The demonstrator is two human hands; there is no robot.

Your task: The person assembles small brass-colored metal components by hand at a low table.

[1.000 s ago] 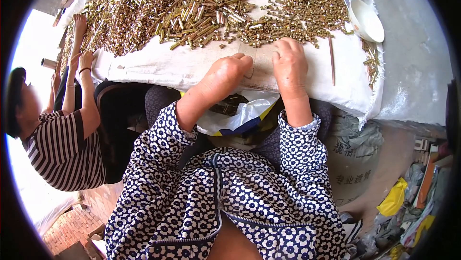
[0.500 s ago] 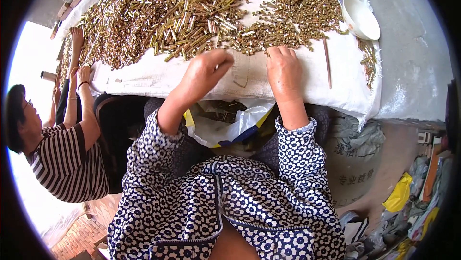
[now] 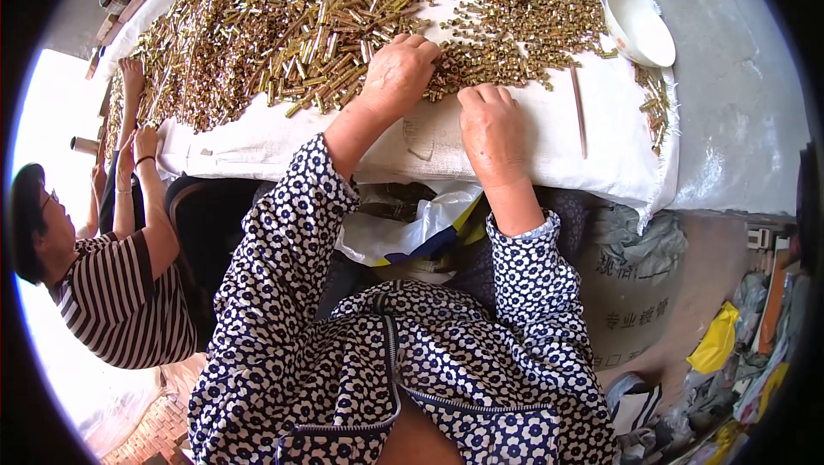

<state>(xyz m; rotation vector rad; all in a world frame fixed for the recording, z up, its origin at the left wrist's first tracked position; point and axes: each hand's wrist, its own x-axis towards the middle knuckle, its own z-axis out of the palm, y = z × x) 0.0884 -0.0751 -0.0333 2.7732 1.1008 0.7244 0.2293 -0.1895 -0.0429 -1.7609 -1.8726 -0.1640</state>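
My left hand (image 3: pixel 400 75) is at the near edge of the heap of long, brass-coloured metal sleeves (image 3: pixel 313 61), beside shorter nut-like pieces (image 3: pixel 536 14). Its fingers are curled downward, and the back of the hand hides their tips. Just below the short pieces, my right hand (image 3: pixel 493 132) rests over the white cloth (image 3: pixel 549 143) with its fingers bent and closed. Whatever either hand holds is hidden. A plastic bag (image 3: pixel 412 229) with blue and yellow on it lies open at my lap, below the table edge, with dark contents.
A thin brown rod (image 3: pixel 578 113) lies on the cloth to the right. Beyond it stand a white bowl (image 3: pixel 639 29) and a small group of long sleeves (image 3: pixel 653 109). At far left a person in a striped shirt (image 3: pixel 124 302) works at the same heap. Plastic scraps (image 3: pixel 717 340) lie at lower right.
My left hand has moved up and right, from above the cloth's front part to the edge of the heap. My right hand has shifted slightly left.
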